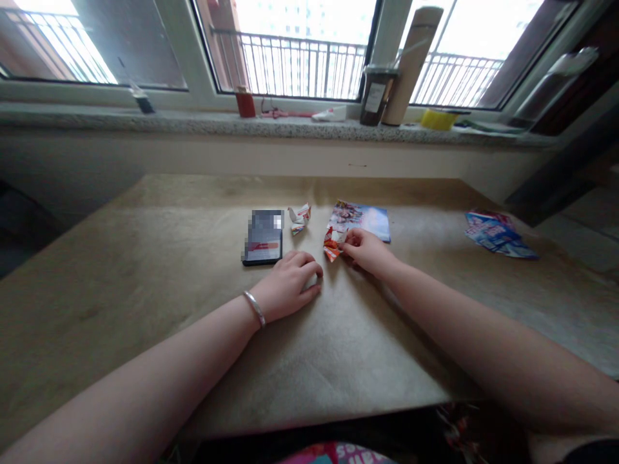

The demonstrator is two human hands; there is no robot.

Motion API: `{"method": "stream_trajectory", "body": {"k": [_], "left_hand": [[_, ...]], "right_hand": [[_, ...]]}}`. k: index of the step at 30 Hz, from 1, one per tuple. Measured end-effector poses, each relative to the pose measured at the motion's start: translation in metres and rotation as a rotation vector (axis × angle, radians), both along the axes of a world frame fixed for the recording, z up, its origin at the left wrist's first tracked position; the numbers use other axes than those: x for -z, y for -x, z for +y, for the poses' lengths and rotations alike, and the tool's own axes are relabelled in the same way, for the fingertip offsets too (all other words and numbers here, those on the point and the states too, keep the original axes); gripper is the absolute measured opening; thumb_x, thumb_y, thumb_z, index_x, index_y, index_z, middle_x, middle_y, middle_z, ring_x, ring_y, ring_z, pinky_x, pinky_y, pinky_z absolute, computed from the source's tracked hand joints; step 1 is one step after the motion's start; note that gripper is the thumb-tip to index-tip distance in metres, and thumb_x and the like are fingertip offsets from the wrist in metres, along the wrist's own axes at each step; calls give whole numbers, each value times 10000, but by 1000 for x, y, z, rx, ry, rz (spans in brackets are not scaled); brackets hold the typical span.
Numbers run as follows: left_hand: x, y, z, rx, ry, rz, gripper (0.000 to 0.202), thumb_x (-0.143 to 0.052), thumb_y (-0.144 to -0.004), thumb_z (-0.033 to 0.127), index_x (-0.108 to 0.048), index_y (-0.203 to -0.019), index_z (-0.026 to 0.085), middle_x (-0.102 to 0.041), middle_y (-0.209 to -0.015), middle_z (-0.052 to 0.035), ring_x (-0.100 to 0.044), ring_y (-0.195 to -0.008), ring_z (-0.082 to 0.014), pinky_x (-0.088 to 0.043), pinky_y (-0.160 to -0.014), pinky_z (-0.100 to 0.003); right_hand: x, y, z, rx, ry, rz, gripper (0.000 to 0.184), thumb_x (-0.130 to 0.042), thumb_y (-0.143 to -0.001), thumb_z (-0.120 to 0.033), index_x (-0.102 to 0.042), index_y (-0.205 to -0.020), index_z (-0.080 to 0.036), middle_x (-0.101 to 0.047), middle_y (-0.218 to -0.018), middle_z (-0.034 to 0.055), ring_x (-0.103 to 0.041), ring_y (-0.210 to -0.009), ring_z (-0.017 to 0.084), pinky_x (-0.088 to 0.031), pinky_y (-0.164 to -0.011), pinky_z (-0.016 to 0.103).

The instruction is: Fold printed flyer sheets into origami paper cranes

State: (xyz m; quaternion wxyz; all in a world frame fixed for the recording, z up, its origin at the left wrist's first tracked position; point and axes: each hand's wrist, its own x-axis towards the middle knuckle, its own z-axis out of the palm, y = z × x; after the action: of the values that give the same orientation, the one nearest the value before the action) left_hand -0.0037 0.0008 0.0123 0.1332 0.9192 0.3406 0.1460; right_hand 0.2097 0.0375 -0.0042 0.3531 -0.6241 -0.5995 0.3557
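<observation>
My left hand (294, 280), a silver bangle at its wrist, rests on the table with its fingers curled over a small white object (312, 281); most of that object is hidden under the fingers. My right hand (366, 248) pinches the edge of an orange-and-white folded paper piece (331, 245). Just behind it lies a flat colourful printed sheet (370, 219), partly covered by the hand. A second folded paper piece (300, 219), white with coloured print, sits between the sheet and a dark phone-like device (264, 238) whose screen is blurred.
Several blue and red printed packets (500, 233) lie fanned at the table's right. Along the granite windowsill (193, 122) stand a red container (245, 102), a dark lidded jar (376, 95), a tall beige cylinder (412, 64) and a yellow tape roll (438, 119).
</observation>
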Motion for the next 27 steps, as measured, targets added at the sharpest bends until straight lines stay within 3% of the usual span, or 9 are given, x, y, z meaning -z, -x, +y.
{"method": "stream_trajectory", "body": {"k": [5, 9, 21, 24, 27], "left_hand": [[0, 0, 1, 18, -9, -19, 193, -521, -840, 298, -603, -982, 198, -541, -1060, -89, -463, -1045, -251, -380, -964, -420], [0, 0, 0, 22, -7, -28, 189, -523, -838, 295, -604, -979, 198, -542, -1059, -91, -464, -1039, -253, -381, -959, -421], [-4, 3, 1, 46, 6, -14, 202, -528, -840, 294, -600, -999, 191, -544, -1077, -102, -462, -1052, -259, -382, -961, -428], [-5, 5, 1, 48, -3, 7, 214, -524, -847, 299, -597, -1010, 181, -541, -1090, -109, -461, -1062, -260, -380, -967, -426], [-5, 6, 1, 50, -11, 18, 216, -527, -848, 300, -592, -1019, 185, -539, -1095, -103, -463, -1064, -254, -379, -974, -423]], "right_hand": [[-3, 8, 18, -23, -33, -85, 153, -619, -774, -268, -486, -725, -210, -625, -635, -25, -576, -508, 110, -402, -482, 215], [0, 19, 33, 21, -74, -135, 118, -568, -824, -328, -516, -833, -221, -677, -710, 0, -604, -521, 121, -420, -506, 227], [-10, 45, 56, 83, -90, -244, 88, -527, -838, -255, -557, -903, -203, -685, -687, 23, -591, -476, 131, -456, -571, 262], [-7, 46, 59, 82, -95, -246, 132, -532, -831, -252, -571, -942, -192, -689, -707, 38, -620, -530, 149, -473, -607, 278], [-4, 44, 56, 80, -116, -233, 288, -555, -809, -243, -535, -1090, -185, -692, -735, 35, -651, -620, 164, -485, -642, 277]]}}
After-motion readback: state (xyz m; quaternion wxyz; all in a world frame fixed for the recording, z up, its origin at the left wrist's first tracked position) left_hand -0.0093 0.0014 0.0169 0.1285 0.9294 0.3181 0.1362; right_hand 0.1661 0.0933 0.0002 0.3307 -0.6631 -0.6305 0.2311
